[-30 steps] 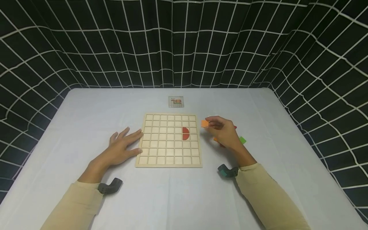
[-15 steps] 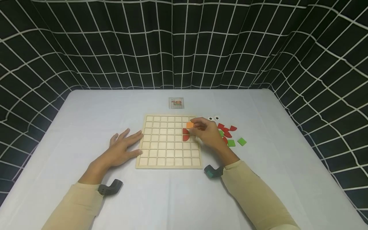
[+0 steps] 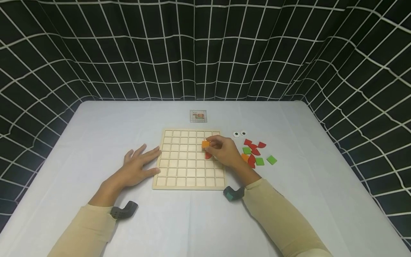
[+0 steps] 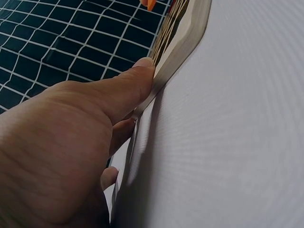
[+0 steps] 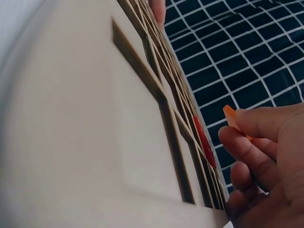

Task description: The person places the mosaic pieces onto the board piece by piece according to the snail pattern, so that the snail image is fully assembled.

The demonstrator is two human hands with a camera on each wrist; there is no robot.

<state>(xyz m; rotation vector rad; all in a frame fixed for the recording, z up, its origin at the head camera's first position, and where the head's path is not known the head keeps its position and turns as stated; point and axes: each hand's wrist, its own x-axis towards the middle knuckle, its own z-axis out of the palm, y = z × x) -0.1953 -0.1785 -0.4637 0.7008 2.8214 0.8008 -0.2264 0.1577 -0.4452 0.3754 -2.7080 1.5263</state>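
Observation:
Over the wooden grid board, my right hand pinches an orange square tile between thumb and fingers. In the right wrist view the orange tile is held slightly above the board's surface. A red quarter-round piece lies in a cell just below that hand, which partly covers it. My left hand lies with fingers spread, its fingertips and thumb touching the board's left edge. In the left wrist view the thumb presses against the wooden rim.
Right of the board lie several red pieces, green square tiles, an orange piece and two eye discs. A small picture card lies beyond the board. A dark grid-patterned curtain surrounds the white table.
My right hand has moved left from beside the loose pieces to over the board, carrying the orange tile. The left hand stays at the board's left edge.

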